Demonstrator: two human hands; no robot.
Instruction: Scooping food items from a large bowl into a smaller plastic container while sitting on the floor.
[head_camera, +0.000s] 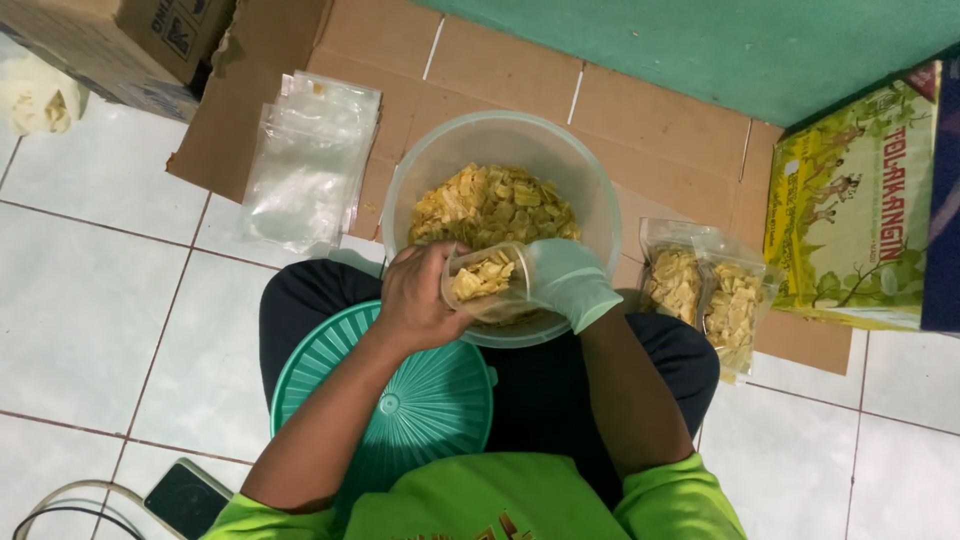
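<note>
The bare left hand (418, 300) has its grip clenched round a small clear pouch (485, 278) of yellow chips; the gloved right hand (568, 282) grasps the pouch too, at 3 o'clock of it; both sit over the clear bowl (600, 210); filled bags (712, 295) lie at 3 o'clock; a green lid (420, 400) at 6 o'clock.

One bowl (420, 170), one green lid (420, 400), two filled bags (712, 300) (chips inside), one phone (185, 497).

The bare left hand (420, 295) grips a small clear pouch (483, 278) of yellow chips, with the gloved right hand (568, 282) touching its other side, above the clear tub (600, 215).
</note>
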